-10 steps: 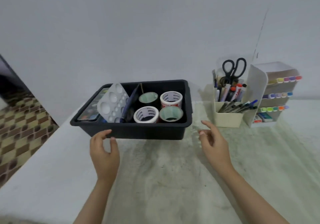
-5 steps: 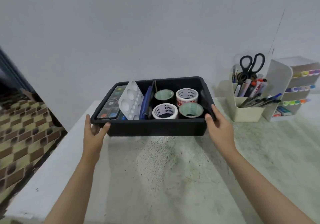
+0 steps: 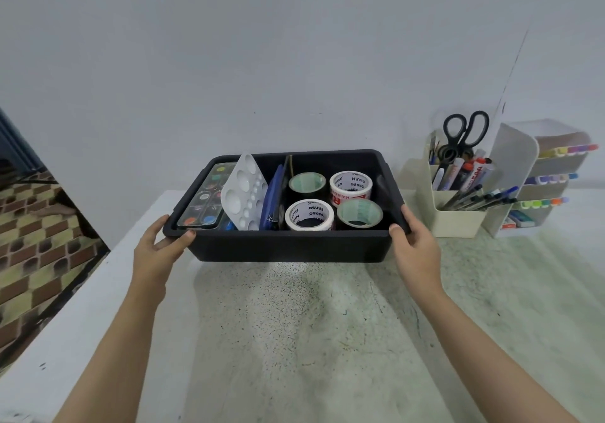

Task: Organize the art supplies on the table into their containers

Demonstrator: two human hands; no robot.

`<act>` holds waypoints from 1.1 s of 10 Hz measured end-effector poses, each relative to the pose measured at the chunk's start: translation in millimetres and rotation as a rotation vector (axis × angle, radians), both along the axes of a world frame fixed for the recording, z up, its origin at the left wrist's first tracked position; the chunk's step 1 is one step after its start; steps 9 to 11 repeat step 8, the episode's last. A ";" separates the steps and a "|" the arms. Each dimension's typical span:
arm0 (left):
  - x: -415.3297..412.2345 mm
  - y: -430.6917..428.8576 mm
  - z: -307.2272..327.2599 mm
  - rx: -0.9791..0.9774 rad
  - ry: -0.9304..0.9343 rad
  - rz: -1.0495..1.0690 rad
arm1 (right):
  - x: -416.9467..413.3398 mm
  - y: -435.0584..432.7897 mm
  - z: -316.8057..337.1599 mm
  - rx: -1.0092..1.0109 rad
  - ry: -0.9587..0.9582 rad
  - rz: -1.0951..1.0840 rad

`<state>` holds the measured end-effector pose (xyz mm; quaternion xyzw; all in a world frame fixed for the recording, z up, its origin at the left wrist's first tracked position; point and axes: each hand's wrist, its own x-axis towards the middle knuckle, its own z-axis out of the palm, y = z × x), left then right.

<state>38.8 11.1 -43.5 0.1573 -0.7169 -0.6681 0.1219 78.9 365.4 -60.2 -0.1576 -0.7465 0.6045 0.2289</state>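
Toward the counter's (image 3: 294, 340) back edge, the left hand (image 3: 157, 249) and right hand (image 3: 414, 247) grip the black bin's (image 3: 288, 247) near corners, fingers (image 3: 162, 222) curled around its rim.

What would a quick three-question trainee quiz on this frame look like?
1. True or false: the left hand and the right hand each hold a near corner of the black bin.
2. How many tape rolls sit in the bin? A) two B) four C) six
3. Name the white item leaning beside the watercolour set in the bin.
Key: 1 true; 2 B; 3 the mixing palette.
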 end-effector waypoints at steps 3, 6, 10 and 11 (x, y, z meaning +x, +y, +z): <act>2.3 34.0 1.4 0.013 0.057 -0.040 | 9.7 25.9 6.0 -0.003 0.057 -0.075; 3.9 40.6 7.4 -0.034 0.020 -0.039 | 12.8 27.3 5.1 0.045 0.055 -0.063; -3.3 48.0 45.2 -0.131 0.170 0.104 | 24.4 42.7 26.4 0.154 0.118 -0.248; -3.3 48.0 45.2 -0.131 0.170 0.104 | 24.4 42.7 26.4 0.154 0.118 -0.248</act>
